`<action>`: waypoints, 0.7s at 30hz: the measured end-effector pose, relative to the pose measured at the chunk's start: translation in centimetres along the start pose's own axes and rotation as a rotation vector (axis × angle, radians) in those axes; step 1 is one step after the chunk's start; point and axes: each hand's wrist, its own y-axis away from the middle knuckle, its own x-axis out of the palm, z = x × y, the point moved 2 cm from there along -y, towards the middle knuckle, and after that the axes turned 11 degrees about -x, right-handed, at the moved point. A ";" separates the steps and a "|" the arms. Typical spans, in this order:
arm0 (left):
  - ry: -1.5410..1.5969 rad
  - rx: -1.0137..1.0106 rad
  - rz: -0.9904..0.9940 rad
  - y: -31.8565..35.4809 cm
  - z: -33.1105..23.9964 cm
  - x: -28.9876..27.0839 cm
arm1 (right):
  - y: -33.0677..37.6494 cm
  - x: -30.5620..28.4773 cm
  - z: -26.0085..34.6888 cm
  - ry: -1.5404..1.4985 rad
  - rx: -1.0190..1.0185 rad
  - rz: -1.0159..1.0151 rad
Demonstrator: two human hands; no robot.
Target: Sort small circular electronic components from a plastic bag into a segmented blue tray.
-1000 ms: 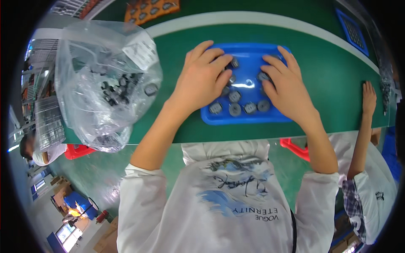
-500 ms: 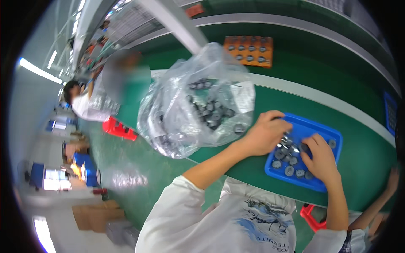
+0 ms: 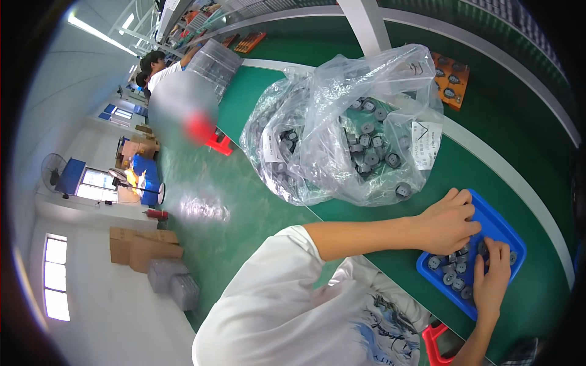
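Note:
A blue plastic tray on the green tabletop holds several small round grey parts, clustered at its near left end. My left hand reaches over the tray's left edge, fingers curled down and closed. What it holds, if anything, is hidden beneath the fingers. Inside the tray's right side is my right hand, its thumb and fingers closed around a dark grey round part. Left of the tray lies a big clear plastic bag with more of the same parts inside and a white label.
An orange board carrying round parts sits beyond a pale rail. A white post rises behind the bag. Stacked clear trays stand at the far end, near people. A red stool is below the table edge.
My view has turned, so the bag and tray appear shifted right and the tray tilted. My two hands stay at the tray, my right hand now closed round a part.

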 end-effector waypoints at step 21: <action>-0.225 -0.089 -0.066 -1.4 3.5 -2.7 | -1.9 -0.3 -0.4 0.021 -0.261 -0.210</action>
